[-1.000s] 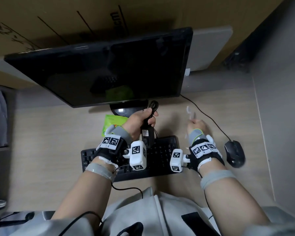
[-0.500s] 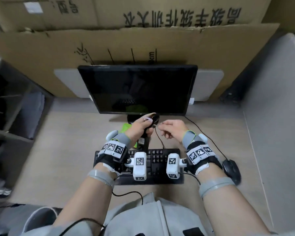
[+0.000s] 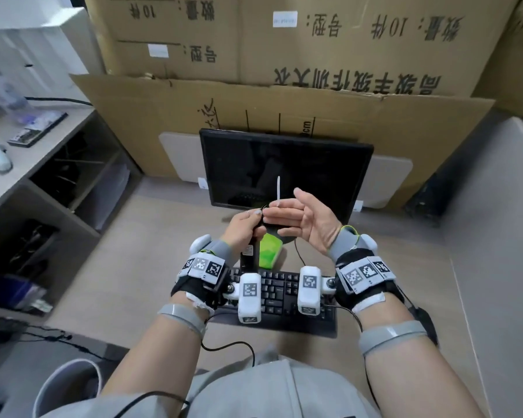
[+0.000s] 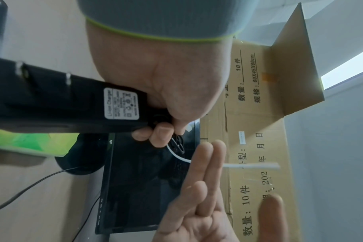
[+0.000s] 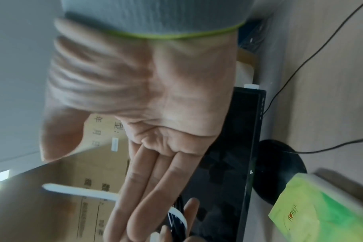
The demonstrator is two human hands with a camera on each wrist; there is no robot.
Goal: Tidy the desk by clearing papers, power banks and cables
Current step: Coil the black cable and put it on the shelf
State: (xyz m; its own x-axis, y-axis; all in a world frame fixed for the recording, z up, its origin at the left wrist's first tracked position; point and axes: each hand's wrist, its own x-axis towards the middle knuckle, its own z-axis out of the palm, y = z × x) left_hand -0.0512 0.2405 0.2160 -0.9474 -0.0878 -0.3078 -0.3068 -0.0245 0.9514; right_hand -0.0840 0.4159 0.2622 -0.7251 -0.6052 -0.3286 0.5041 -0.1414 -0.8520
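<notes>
My left hand [image 3: 244,223] grips a black charger brick [image 3: 248,255] with a white label [image 4: 121,103], held upright above the desk. Its fingertips also pinch the coiled black cable [image 4: 177,144] at the brick's top. A white tie strip [image 3: 278,190] loops through that coil and sticks straight up. My right hand [image 3: 299,217] is beside it, palm towards me, fingers straight and together, thumb spread. The fingers [image 4: 207,157] lie across the strip [image 4: 253,166] close to the coil. The strip [image 5: 79,191] runs behind the right fingers [image 5: 147,188].
A black monitor [image 3: 284,167] stands just behind the hands, a green tissue pack [image 3: 271,248] by its base. A black keyboard [image 3: 281,294] lies under my wrists. Cardboard boxes [image 3: 284,104] fill the back. Open shelves [image 3: 58,176] stand at the left.
Both hands have risen off the desk with the charger. The right hand came over from the right side, met the left at the cable coil, and now lies flat against the white strip.
</notes>
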